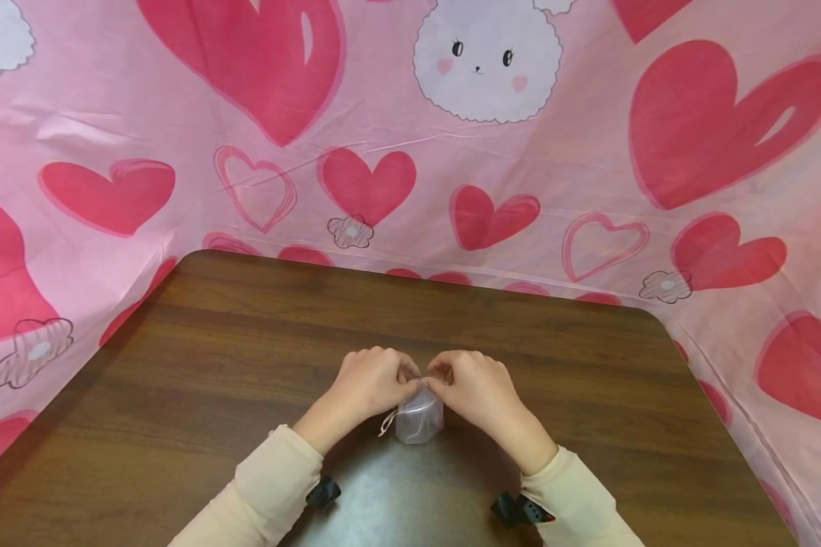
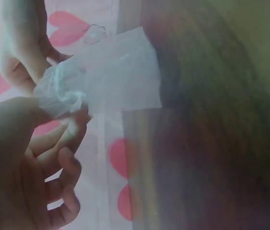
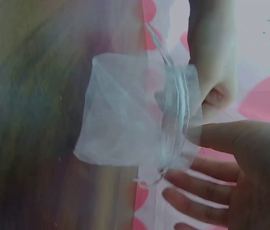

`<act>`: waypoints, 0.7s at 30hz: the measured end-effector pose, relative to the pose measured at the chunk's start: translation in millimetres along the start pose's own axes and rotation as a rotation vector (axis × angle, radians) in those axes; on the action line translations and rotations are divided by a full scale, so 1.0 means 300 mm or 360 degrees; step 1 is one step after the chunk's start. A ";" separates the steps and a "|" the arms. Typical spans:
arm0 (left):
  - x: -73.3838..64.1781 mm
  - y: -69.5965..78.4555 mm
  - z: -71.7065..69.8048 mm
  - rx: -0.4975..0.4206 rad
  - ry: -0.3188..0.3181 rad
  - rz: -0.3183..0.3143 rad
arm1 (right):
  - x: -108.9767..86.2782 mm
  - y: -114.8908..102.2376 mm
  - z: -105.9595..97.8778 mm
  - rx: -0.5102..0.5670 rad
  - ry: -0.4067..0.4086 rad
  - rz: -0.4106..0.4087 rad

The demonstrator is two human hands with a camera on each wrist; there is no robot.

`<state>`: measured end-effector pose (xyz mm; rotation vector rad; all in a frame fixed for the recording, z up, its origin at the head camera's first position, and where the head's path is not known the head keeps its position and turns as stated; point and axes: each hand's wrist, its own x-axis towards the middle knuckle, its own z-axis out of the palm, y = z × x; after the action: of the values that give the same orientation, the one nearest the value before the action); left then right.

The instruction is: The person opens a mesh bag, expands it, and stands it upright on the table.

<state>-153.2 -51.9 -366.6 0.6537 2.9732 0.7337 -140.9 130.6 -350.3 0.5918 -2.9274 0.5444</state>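
Observation:
A small sheer white drawstring pouch hangs low over the table between both hands, its mouth uppermost. My left hand pinches one side of the mouth between thumb and forefinger, the other fingers loosely bent in the left wrist view. On the opposite side, my right hand pinches the rim the same way. Gathered cord channels run across the pouch's neck in the right wrist view. A loose pale drawstring sticks out to the left in the head view. Nothing shows through the thin fabric.
The brown wood-grain table has rounded far corners. Behind and beside it hangs a pink cloth printed with red hearts. Black wrist straps show at the cream sleeves.

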 end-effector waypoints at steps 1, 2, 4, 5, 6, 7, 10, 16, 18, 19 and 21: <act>-0.001 0.001 0.004 0.0011 0.0028 -0.0012 | -0.005 -0.006 0.003 -0.0008 0.0001 0.0030; -0.004 0.002 0.008 0.0024 0.0061 -0.0022 | -0.009 -0.011 0.005 -0.0017 -0.0003 0.0063; -0.009 0.002 0.016 0.0034 0.0131 -0.0039 | -0.019 -0.020 0.008 -0.0025 -0.0021 0.0132; -0.012 0.002 0.018 0.0035 0.0166 -0.0050 | -0.024 -0.024 0.008 -0.0028 -0.0039 0.0171; -0.015 0.001 0.021 0.0033 0.0198 -0.0058 | -0.028 -0.026 0.009 -0.0030 -0.0055 0.0204; -0.019 0.000 0.023 0.0029 0.0229 -0.0065 | -0.032 -0.027 0.008 -0.0030 -0.0068 0.0228; -0.028 -0.005 0.026 0.0007 0.0282 -0.0097 | -0.042 -0.028 0.008 -0.0023 -0.0093 0.0270; -0.039 -0.014 0.017 0.0021 0.0278 -0.0121 | -0.053 -0.021 0.009 0.0023 -0.0115 0.0293; -0.040 -0.019 0.012 0.0047 0.0267 -0.0118 | -0.055 -0.017 0.009 0.0025 -0.0109 0.0297; -0.040 -0.021 0.009 0.0056 0.0260 -0.0118 | -0.056 -0.015 0.008 0.0025 -0.0104 0.0301; -0.040 -0.023 0.001 0.0067 0.0241 -0.0118 | -0.057 -0.012 0.007 0.0021 -0.0091 0.0301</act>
<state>-145.0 -62.3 -371.0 0.5079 3.1384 0.7499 -123.8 132.8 -354.0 0.3387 -3.0556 0.5758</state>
